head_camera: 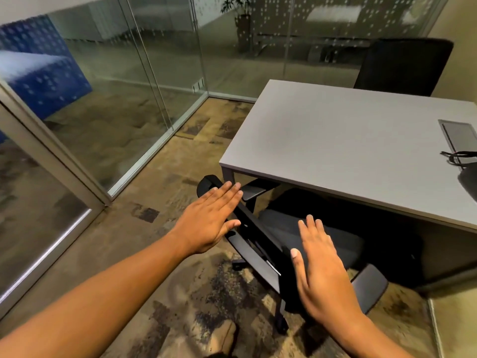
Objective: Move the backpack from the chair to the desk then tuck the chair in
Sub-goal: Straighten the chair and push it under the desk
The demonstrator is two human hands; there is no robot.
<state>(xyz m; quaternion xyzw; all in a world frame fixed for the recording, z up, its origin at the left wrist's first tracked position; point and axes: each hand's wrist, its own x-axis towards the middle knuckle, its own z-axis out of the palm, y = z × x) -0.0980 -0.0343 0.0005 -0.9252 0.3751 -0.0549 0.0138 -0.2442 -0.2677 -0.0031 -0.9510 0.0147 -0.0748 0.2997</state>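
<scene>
While both arms reach forward, each hand is flat and holds nothing.
Left hand [209,218]: palm down over the top of the chair [304,236] back, fingers straight and close together, thumb out to the side; whether it touches the back cannot be told.
Right hand [322,270]: palm down over the nearer part of the chair back, fingers straight and slightly spread, gripping nothing.
Chair: black, its seat partly under the desk [348,140], its back outside the desk's near edge; one armrest [254,193] sits just below the desk's near-left corner.
Desk: grey top, mostly bare; its left edge faces open carpet [154,192], with a glass wall [116,86] further left.
Backpack [467,179]: dark, only a sliver and a strap show, lying on the desk at its right end, cut off by the frame.
Second chair [402,65]: black, behind the desk's far edge.
</scene>
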